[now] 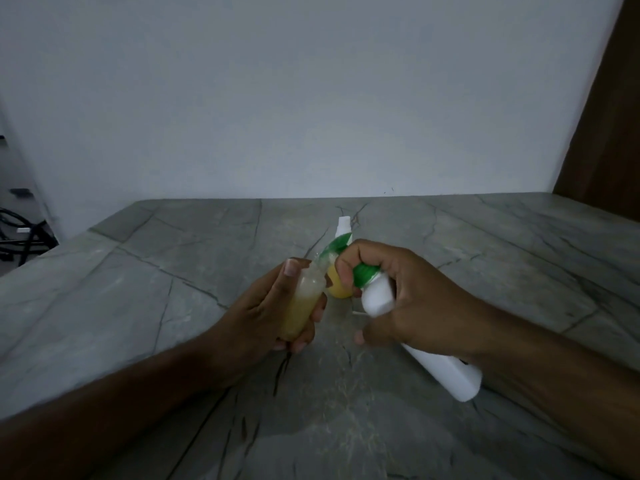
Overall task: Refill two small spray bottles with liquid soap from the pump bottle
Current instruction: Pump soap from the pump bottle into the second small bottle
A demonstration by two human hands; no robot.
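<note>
My left hand (pixel 263 313) grips a small clear spray bottle (pixel 303 303), uncapped and partly filled with yellowish soap, tilted to the right. My right hand (pixel 398 299) holds the white pump bottle (pixel 440 365), tipped over with its green pump head (pixel 363 273) pointing left. The green nozzle (pixel 334 249) sits right at the small bottle's open mouth. Behind both hands stands a second small bottle (pixel 337 289) with yellow liquid and a white spray top (pixel 344 226); its middle is hidden by my fingers.
The grey veined stone counter (pixel 173 306) runs back to a white wall (pixel 311 98). A brown wooden panel (pixel 609 116) rises at the right. Dark cables (pixel 20 237) lie beyond the counter's left edge.
</note>
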